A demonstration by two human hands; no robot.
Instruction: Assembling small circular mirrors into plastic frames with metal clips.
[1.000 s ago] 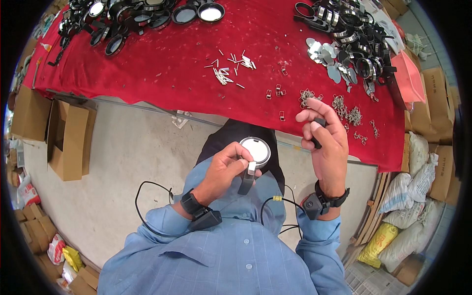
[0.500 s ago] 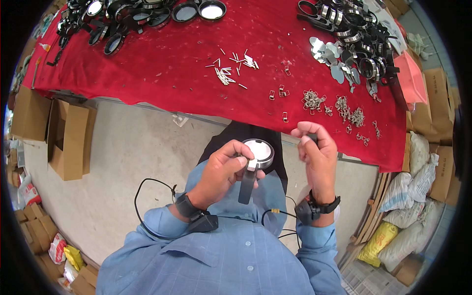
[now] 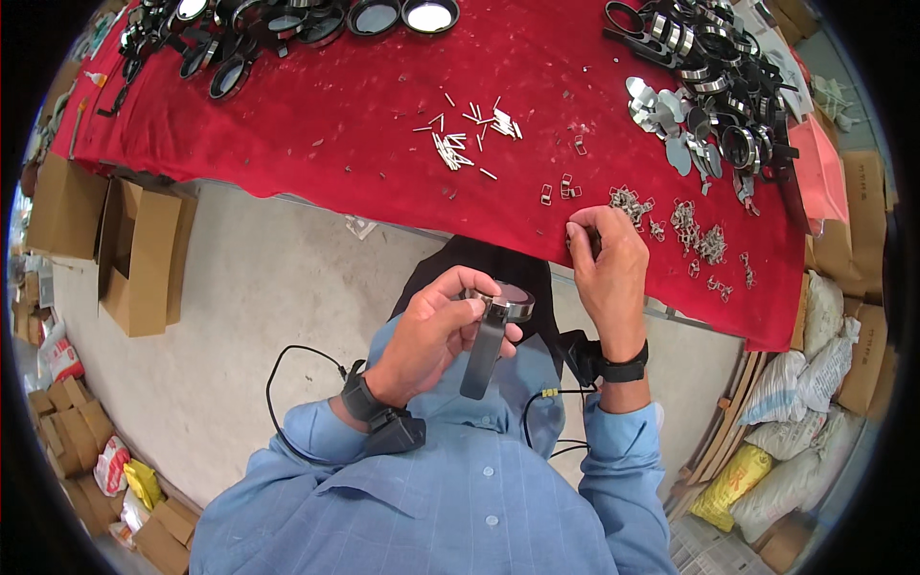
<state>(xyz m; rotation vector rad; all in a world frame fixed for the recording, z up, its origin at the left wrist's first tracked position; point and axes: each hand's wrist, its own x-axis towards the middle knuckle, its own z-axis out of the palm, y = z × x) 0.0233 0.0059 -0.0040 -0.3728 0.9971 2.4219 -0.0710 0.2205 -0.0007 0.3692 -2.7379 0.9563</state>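
Observation:
My left hand (image 3: pixel 443 321) is closed around a round, silver-rimmed mirror-like piece with a flat black handle (image 3: pixel 482 356). It holds the piece in front of my body, with the thumb and index finger at the joint of rim and handle. The handle points down toward me. My right hand (image 3: pixel 610 257) is at the near edge of the red-covered table, fingertips pinched down at the cloth. Something dark shows between its fingers, but I cannot make out what. Beside that hand lie small bent-wire clips (image 3: pixel 568 187) and a tangled heap of clips (image 3: pixel 628 204).
Short white pins (image 3: pixel 450 150) lie scattered mid-table. Black round-framed pieces with handles (image 3: pixel 230 77) pile up at the far left, and more (image 3: pixel 733 144) at the right beside loose silvery discs (image 3: pixel 678 153). A pink bin (image 3: pixel 819 177), cardboard boxes (image 3: pixel 153 254) and sacks (image 3: pixel 795 422) surround the table.
My right hand has moved forward and down onto the table edge, over the spot where a single wire clip lay. My left hand has tilted the round piece, so its face shows less.

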